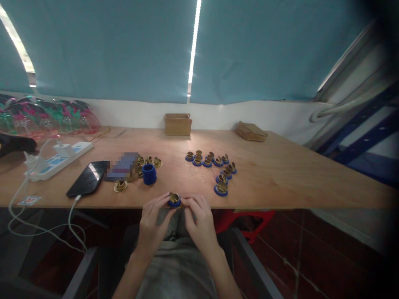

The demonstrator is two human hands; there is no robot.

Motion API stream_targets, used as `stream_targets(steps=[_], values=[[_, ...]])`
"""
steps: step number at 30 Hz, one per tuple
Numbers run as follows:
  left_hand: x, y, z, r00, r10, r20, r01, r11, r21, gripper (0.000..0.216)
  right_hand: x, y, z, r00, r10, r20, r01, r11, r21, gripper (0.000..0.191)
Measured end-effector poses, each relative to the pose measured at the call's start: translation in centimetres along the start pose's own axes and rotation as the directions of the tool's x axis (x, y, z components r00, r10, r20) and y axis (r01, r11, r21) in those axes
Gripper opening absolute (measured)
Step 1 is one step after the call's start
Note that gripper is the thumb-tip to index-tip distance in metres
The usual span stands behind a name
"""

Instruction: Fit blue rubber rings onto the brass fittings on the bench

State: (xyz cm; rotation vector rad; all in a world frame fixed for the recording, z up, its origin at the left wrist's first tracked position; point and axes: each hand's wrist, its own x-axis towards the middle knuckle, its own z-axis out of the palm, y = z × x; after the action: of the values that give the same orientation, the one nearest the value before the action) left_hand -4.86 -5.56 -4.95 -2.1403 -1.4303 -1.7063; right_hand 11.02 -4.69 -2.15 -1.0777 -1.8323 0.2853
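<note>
At the table's front edge, both my hands pinch one brass-coloured flip-lid fitting (pixel 174 198) with a blue ring (pixel 173 204) around its base. My left hand (pixel 153 220) grips it from the left between fingers and thumb. On the other side, my right hand (pixel 198 218) has its fingertips closed at the ring's right edge. A stack of blue rings (pixel 149 174) stands just beyond my left hand. Loose brass fittings (pixel 157 162) without rings lie beside the stack, and one more brass fitting (pixel 120 185) sits nearer. To the right are several ringed fittings (pixel 221 189) with raised lids.
A black phone (pixel 88 179) and a pixelated flat object (pixel 122 167) lie left, near a white power strip (pixel 64 160) with cables. Behind stand a small cardboard box (pixel 178 125), a brown paper packet (pixel 251 131) and wrapped clear bottles (pixel 46 118). A red stool (pixel 246 220) is underneath.
</note>
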Motion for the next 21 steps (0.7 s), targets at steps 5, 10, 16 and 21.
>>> stream_targets(steps=[5,10,16,21], values=[[-0.5,-0.8,0.1,0.994,0.109,-0.028,-0.109,0.994,-0.005,0.037,0.0,-0.1,0.1,1.0,-0.008,0.004,0.008,0.999,-0.033,0.02],[-0.5,-0.6,0.0,0.993,0.119,-0.021,-0.119,0.993,-0.003,0.036,0.0,-0.4,0.0,0.999,-0.029,0.041,0.031,0.998,-0.056,0.018],[0.0,-0.2,-0.4,0.998,0.059,0.016,-0.059,0.998,-0.013,0.025,0.0,-0.7,-0.1,0.997,-0.042,0.064,0.045,0.997,-0.056,0.03],[0.4,0.3,-0.9,0.999,-0.019,0.037,0.022,0.996,-0.084,0.02,0.0,-0.6,-0.6,0.994,-0.076,0.084,0.075,0.997,0.016,0.026]])
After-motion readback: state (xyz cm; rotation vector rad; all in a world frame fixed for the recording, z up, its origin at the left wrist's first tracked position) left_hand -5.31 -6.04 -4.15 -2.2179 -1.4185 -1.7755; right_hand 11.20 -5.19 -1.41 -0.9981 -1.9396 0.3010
